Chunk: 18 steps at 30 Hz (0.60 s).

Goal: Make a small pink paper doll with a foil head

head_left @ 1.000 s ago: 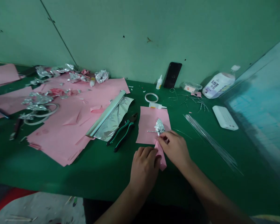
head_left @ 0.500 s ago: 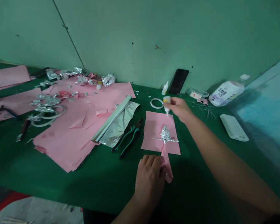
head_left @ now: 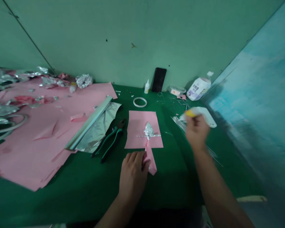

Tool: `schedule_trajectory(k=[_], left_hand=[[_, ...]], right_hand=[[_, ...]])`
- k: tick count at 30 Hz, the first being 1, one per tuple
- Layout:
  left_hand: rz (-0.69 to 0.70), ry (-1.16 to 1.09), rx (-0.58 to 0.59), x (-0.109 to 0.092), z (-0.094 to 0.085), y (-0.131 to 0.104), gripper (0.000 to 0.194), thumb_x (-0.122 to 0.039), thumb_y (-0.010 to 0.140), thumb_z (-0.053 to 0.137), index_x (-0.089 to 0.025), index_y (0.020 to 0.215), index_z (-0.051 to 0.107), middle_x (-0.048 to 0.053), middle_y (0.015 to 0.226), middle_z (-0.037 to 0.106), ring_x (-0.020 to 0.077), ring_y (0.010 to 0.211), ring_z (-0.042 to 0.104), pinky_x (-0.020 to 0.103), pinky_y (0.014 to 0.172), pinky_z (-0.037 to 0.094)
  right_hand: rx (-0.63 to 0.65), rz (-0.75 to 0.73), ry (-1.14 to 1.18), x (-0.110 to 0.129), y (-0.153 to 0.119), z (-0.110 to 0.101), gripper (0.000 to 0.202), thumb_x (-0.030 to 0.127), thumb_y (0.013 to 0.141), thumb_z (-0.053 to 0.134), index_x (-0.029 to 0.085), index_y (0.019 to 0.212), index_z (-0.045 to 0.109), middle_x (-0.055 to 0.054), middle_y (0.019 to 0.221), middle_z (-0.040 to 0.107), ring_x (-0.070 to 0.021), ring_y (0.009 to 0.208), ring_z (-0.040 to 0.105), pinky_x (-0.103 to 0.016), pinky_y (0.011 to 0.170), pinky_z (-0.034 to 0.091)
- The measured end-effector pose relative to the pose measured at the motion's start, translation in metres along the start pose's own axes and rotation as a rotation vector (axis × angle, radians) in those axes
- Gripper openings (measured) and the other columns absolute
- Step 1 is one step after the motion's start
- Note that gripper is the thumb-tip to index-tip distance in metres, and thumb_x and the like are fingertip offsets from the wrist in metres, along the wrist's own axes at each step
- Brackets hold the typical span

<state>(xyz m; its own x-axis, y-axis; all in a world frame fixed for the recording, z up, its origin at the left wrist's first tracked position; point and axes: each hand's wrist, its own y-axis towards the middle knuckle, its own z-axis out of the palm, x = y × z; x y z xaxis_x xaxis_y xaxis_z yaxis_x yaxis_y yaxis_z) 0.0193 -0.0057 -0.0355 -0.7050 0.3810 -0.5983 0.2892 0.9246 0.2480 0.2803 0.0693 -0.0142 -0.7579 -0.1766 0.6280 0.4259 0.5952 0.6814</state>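
Note:
My left hand (head_left: 134, 167) pinches a folded pink paper strip (head_left: 152, 161), whose upper end meets a foil-wrapped piece (head_left: 148, 129) with a thin foil crossbar. That foil piece lies on a pink paper square (head_left: 135, 126) on the green table. Off to the right, my right hand (head_left: 197, 131) is closed on a small white glue bottle (head_left: 190, 113) with a yellow band, its tip pointing left above some thin wires (head_left: 179, 124). The held bottle is slightly blurred.
Pliers (head_left: 111, 139) and a foil roll (head_left: 90, 123) lie left of the square, beside large pink sheets (head_left: 49, 126). Behind it are a tape ring (head_left: 140, 102), another glue bottle (head_left: 146, 87), a phone (head_left: 159, 79), a plastic box (head_left: 176, 91) and a large bottle (head_left: 199, 88).
My right hand has carried the glue bottle away from above the pink square to the right, tilting it sideways. The camera view has turned right. My left hand still holds the strip.

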Motion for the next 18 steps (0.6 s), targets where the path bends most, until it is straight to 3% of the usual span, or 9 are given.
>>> schedule_trajectory(k=[2, 4, 8, 12, 14, 18], left_hand=[[-0.008, 0.002, -0.005, -0.001, -0.001, 0.000, 0.018, -0.020, 0.090, 0.063, -0.017, 0.107, 0.063, 0.007, 0.104, 0.070, 0.0259, 0.094, 0.063, 0.042, 0.078, 0.053], [-0.019, 0.014, -0.012, -0.001, -0.001, 0.001, 0.019, -0.020, 0.090, 0.062, -0.017, 0.108, 0.063, 0.008, 0.103, 0.071, 0.0265, 0.095, 0.063, 0.042, 0.079, 0.053], [-0.032, 0.017, -0.004, -0.001, -0.001, 0.003, 0.018, -0.018, 0.088, 0.065, -0.017, 0.106, 0.064, 0.008, 0.103, 0.071, 0.0264, 0.095, 0.063, 0.042, 0.081, 0.052], [-0.022, 0.017, 0.009, -0.001, 0.000, 0.001, 0.022, -0.018, 0.086, 0.067, -0.018, 0.108, 0.063, 0.007, 0.104, 0.071, 0.0263, 0.095, 0.062, 0.043, 0.084, 0.051], [-0.031, 0.000, 0.010, -0.001, 0.000, 0.000, 0.026, -0.018, 0.085, 0.068, -0.018, 0.111, 0.062, 0.007, 0.105, 0.071, 0.0258, 0.096, 0.062, 0.041, 0.083, 0.051], [-0.091, -0.033, -0.001, -0.001, 0.001, -0.001, 0.026, -0.017, 0.084, 0.069, -0.018, 0.108, 0.061, 0.006, 0.103, 0.071, 0.0240, 0.094, 0.062, 0.039, 0.082, 0.051]], right_hand=[[0.043, 0.003, -0.005, -0.001, 0.000, 0.001, 0.034, 0.049, 0.084, 0.061, 0.017, 0.096, 0.067, -0.012, 0.088, 0.074, -0.0263, 0.078, 0.069, -0.041, 0.074, 0.055], [0.096, 0.009, -0.009, -0.004, 0.000, 0.001, 0.033, 0.045, 0.090, 0.052, 0.017, 0.103, 0.065, -0.013, 0.098, 0.074, -0.0258, 0.086, 0.070, -0.040, 0.078, 0.055], [0.167, 0.049, -0.061, -0.014, -0.010, -0.003, 0.029, 0.043, 0.088, 0.054, 0.019, 0.098, 0.065, -0.012, 0.091, 0.076, -0.0262, 0.081, 0.071, -0.039, 0.076, 0.055], [0.183, 0.093, -0.080, -0.023, -0.022, -0.008, 0.027, 0.042, 0.082, 0.060, 0.018, 0.091, 0.067, -0.013, 0.084, 0.075, -0.0302, 0.078, 0.071, -0.045, 0.076, 0.055], [0.155, 0.114, -0.062, -0.023, -0.027, -0.008, 0.029, 0.040, 0.082, 0.060, 0.017, 0.097, 0.068, -0.014, 0.089, 0.075, -0.0308, 0.081, 0.071, -0.048, 0.079, 0.054], [0.008, 0.250, 0.412, -0.001, -0.037, -0.004, 0.034, 0.036, 0.078, 0.070, 0.019, 0.106, 0.062, -0.012, 0.113, 0.071, -0.0274, 0.106, 0.068, -0.048, 0.094, 0.052]])
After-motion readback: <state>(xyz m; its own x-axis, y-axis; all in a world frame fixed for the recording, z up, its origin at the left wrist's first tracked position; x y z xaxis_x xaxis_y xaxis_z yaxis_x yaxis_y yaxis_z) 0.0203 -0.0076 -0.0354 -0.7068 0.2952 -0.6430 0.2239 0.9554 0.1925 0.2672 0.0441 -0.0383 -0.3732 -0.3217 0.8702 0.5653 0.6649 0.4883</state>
